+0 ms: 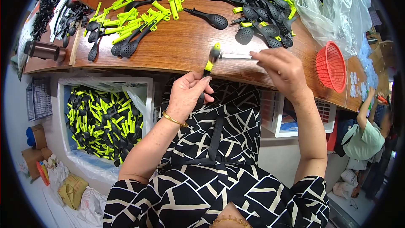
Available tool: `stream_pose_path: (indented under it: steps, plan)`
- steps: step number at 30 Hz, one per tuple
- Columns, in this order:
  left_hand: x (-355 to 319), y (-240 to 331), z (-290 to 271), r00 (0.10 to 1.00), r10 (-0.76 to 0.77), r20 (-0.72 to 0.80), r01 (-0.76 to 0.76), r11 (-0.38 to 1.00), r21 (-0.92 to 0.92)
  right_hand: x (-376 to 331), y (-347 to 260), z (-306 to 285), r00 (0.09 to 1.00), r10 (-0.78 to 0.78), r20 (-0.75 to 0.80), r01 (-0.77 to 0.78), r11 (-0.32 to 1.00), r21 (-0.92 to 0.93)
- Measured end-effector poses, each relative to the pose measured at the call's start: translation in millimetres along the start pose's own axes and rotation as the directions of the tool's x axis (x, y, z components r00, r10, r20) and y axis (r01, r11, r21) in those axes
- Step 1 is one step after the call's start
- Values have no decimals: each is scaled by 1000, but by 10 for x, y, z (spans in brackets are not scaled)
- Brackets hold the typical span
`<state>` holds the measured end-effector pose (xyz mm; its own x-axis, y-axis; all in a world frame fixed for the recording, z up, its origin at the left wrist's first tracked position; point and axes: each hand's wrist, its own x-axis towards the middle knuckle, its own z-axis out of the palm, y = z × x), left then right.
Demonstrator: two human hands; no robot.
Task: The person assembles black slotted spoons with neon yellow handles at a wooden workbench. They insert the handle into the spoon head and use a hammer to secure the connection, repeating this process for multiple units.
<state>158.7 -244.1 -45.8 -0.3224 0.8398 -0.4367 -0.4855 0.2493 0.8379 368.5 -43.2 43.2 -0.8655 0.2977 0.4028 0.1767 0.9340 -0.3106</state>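
At lower centre of the frame a black-and-white patterned top is seen. Just above it, at centre, the left hand [185, 97] is closed round a black utensil [207, 71] with a lime-green handle piece, held upright at the table [177, 48] edge. The right hand [282, 69], centre right, is partly curled, fingertips pinched on a thin white strip [236, 56] that reaches to the utensil's top. The utensil is judged light, stiff plastic, not fragile, a bit slick; best gripped at the handle shaft, as done now. The strip looks thin and flimsy, so a fingertip pinch suits it. At lower left a white bin [145, 97] lined with plastic is filled with black-and-green utensils. Farther up, loose green handle pieces [139, 14] and black slotted spoons [249, 4] are spread over the table top. A red basket [331, 65] and a clear bag [337, 8] lie at upper right. Another person [365, 137] is seen at right edge.
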Motion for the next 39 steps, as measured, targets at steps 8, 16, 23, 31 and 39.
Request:
stream_pose_path:
  steps: [8, 16, 23, 31, 39]
  plan:
    - [11, -18, -38, 998, 23, 51, -24, 1000, 18, -135, 62, 181, 989, 81, 124, -89, 994, 62]
    - [-340, -145, -704, 939, 342, -26, -306, 869, 389, -898, 870, 48, 817, 523, -244, -444, 840, 312]
    - [-915, -577, -2712, 200, -218, -955, -142, 958, -249, -846, 1052, -77, 876, 374, -306, -483, 691, -538]
    - [-462, 575, -1334, 589, 753, -293, -518, 630, 579, 673, 360, 707, 983, 11, -185, -56, 969, -239]
    - [548, 731, -261, 977, 188, -100, -210, 934, -291, 962, -113, 1166, 1000, -1, -22, 1, 1000, 12]
